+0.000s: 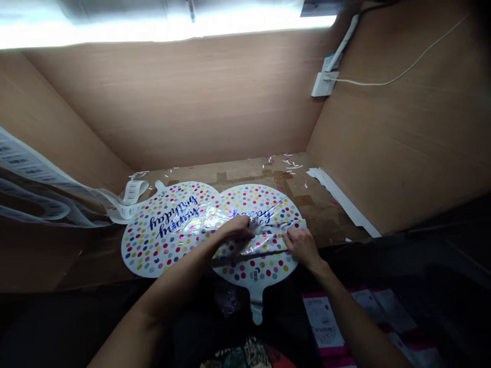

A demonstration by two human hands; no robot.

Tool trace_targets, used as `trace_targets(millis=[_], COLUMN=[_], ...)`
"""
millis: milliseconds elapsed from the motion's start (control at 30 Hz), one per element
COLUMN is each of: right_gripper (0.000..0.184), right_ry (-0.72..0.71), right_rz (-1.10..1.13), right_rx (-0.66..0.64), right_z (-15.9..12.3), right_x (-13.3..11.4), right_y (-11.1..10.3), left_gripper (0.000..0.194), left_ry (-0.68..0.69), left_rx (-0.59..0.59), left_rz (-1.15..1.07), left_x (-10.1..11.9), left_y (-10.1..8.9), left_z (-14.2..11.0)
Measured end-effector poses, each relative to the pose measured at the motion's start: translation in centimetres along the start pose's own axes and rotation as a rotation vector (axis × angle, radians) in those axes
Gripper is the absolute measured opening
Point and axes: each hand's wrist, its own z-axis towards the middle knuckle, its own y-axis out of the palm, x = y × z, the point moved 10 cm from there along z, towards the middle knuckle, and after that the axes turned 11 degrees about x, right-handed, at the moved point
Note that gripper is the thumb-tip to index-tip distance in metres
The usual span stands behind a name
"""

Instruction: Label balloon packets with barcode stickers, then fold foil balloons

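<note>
A flat white foil balloon (pixel 148 250) with coloured dots and blue "happy birthday" lettering lies on the left of the bench. Overlapping it on the right is a second dotted foil balloon (pixel 264 276), its tail hanging over the front edge. Across this one runs a folded, creased band of dotted foil (pixel 264 243); I cannot tell if it is a separate balloon. My left hand (pixel 240 230) is closed at the middle of the band, fingers curled against the foil. At the band's right end, my right hand (pixel 303 246) pinches its edge.
Wooden panels (pixel 192 102) enclose the bench at the back and sides. A long strip of barcode labels (pixel 42 174) hangs in at left. White paper (pixel 345 204) lies along the right wall, below a socket (pixel 325 83) with a cable. Printed packets (pixel 324 322) are below, right.
</note>
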Motion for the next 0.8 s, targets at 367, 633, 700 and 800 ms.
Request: trace_targets(millis=[367, 633, 700, 800], right_gripper=[0.045, 0.015, 0.011, 0.012], right_ry=[0.609, 0.550, 0.505, 0.446], right_rz=[1.512, 1.569, 1.529, 1.479], right_rx=[-0.312, -0.276, -0.183, -0.080], right_z=[0.1, 1.4, 2.0, 2.8], right_x=[-7.6, -8.9, -8.5, -8.1], right_y=[3.1, 1.5, 1.3, 1.5], left_gripper=[0.035, 0.021, 0.023, 0.031], left_ry=[-0.119, -0.165, -0.184, -0.205], left_rx=[0.157, 0.346, 0.354, 0.342], left_rz=[-1.081, -1.209, -1.239, -1.288], left_x=[-0.3, -2.4, -2.9, -3.2], left_y=[1.1, 0.5, 0.4, 0.2], left_z=[-7.3, -9.0, -9.2, -9.7])
